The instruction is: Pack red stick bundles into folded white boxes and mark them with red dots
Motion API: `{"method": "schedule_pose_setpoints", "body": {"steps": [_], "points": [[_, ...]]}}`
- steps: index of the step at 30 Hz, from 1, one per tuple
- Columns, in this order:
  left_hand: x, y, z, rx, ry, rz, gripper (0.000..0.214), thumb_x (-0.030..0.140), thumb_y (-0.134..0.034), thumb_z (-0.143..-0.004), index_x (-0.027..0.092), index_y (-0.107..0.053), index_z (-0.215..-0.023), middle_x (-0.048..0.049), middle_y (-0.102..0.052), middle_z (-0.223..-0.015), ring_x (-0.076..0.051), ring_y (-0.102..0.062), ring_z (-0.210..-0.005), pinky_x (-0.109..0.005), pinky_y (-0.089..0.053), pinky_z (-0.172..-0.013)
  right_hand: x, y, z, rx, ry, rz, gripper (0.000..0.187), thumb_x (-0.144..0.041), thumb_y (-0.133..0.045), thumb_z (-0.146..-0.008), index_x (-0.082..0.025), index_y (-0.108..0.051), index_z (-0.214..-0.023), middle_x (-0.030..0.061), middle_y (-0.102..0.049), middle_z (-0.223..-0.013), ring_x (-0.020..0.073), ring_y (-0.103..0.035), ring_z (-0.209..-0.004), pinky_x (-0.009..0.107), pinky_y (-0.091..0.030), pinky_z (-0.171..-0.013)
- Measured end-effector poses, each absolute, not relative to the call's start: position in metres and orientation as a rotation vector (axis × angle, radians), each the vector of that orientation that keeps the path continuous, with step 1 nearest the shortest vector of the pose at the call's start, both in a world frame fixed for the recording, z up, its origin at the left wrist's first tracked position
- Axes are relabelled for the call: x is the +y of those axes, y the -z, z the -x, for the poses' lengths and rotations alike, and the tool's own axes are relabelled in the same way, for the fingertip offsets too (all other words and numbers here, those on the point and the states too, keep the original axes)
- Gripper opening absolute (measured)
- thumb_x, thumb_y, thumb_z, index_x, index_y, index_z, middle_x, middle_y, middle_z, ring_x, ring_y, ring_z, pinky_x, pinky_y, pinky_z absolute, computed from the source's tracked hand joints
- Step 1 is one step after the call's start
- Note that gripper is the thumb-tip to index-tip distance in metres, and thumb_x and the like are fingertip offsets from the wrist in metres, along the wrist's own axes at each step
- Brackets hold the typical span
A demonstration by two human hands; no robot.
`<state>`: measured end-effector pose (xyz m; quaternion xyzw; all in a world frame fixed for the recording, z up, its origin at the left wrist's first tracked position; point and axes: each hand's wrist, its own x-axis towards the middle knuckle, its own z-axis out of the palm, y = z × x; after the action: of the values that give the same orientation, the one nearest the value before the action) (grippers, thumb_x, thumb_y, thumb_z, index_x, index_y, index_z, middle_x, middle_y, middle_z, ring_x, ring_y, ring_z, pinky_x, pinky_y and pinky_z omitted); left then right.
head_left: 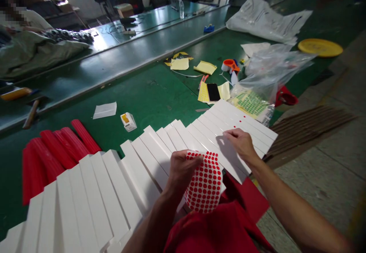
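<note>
My left hand (183, 167) is closed on a sheet of round red stickers (205, 184), thumb on top near its upper edge. The sheet bends down toward my red clothing. To the right, my right hand (240, 140) is pinched over the white boxes (208, 129), fingertips close to one box's surface. Whatever lies between those fingertips is too small to make out. Just beyond them, several boxes carry red dots (240, 121) in a slanting line. Long and narrow, the boxes lie side by side in an overlapping row across the table's front.
Red wrapped rolls (57, 146) lie at left, near a hammer (31, 114). A small white dispenser (128, 121) sits behind the boxes. Farther right are a phone (213, 92), a clear bag (265, 74) with sticker sheets and a yellow disc (320, 47). Another person sits at far left.
</note>
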<state>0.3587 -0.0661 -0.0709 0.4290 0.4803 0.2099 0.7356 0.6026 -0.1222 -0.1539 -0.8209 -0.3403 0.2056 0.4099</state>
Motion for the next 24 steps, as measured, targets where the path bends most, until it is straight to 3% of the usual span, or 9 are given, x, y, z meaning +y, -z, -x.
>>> {"method": "schedule_pose_setpoints", "body": {"steps": [4,8,13,20,24], "points": [[-0.066,0.067,-0.360,1.049,-0.460,-0.945,0.027,0.037,-0.077,-0.061,0.012,-0.067,-0.059,-0.0033,-0.063,-0.051,-0.013,-0.055,-0.046,-0.025,-0.042,-0.047,-0.130,0.102,-0.569,-1.118,-0.908,1.636,0.029,-0.046,-0.071,-0.078,-0.023,-0.078,-0.094,0.0054,-0.065,-0.091,0.0208,-0.058,-0.090,0.035,-0.045,-0.084],[-0.068,0.059,-0.361,1.046,-0.443,-0.940,0.023,0.033,-0.075,-0.061,0.013,-0.064,-0.058,-0.0022,-0.062,-0.051,-0.012,-0.054,-0.046,-0.024,-0.040,-0.048,-0.128,0.074,-0.551,-1.223,-0.963,1.495,0.019,-0.038,-0.079,-0.074,-0.025,-0.079,-0.088,0.0026,-0.058,-0.086,0.0179,-0.053,-0.086,0.034,-0.042,-0.084],[-0.068,0.051,-0.360,1.059,-0.453,-0.947,0.024,0.034,-0.076,-0.061,0.013,-0.065,-0.058,-0.0018,-0.062,-0.050,-0.012,-0.053,-0.046,-0.024,-0.039,-0.048,-0.123,0.072,-0.546,-1.220,-0.997,1.497,0.011,-0.034,-0.077,-0.075,-0.024,-0.076,-0.074,0.0012,-0.052,-0.079,0.0171,-0.050,-0.081,0.032,-0.040,-0.079],[-0.067,0.057,-0.362,1.053,-0.451,-0.934,0.024,0.034,-0.077,-0.060,0.012,-0.067,-0.057,-0.0022,-0.062,-0.051,-0.012,-0.053,-0.045,-0.024,-0.040,-0.048,-0.129,0.068,-0.539,-1.212,-1.018,1.433,0.006,-0.024,-0.074,-0.073,-0.022,-0.072,-0.067,0.0016,-0.053,-0.078,0.0167,-0.051,-0.080,0.031,-0.041,-0.076],[-0.067,0.064,-0.361,1.083,-0.439,-0.914,0.023,0.033,-0.075,-0.059,0.012,-0.067,-0.057,-0.0038,-0.063,-0.050,-0.014,-0.056,-0.045,-0.025,-0.041,-0.047,-0.127,0.092,-0.566,-0.820,-0.905,1.499,0.016,-0.034,-0.076,-0.063,-0.020,-0.070,-0.065,0.0024,-0.060,-0.074,0.0170,-0.055,-0.077,0.032,-0.045,-0.076]]}}
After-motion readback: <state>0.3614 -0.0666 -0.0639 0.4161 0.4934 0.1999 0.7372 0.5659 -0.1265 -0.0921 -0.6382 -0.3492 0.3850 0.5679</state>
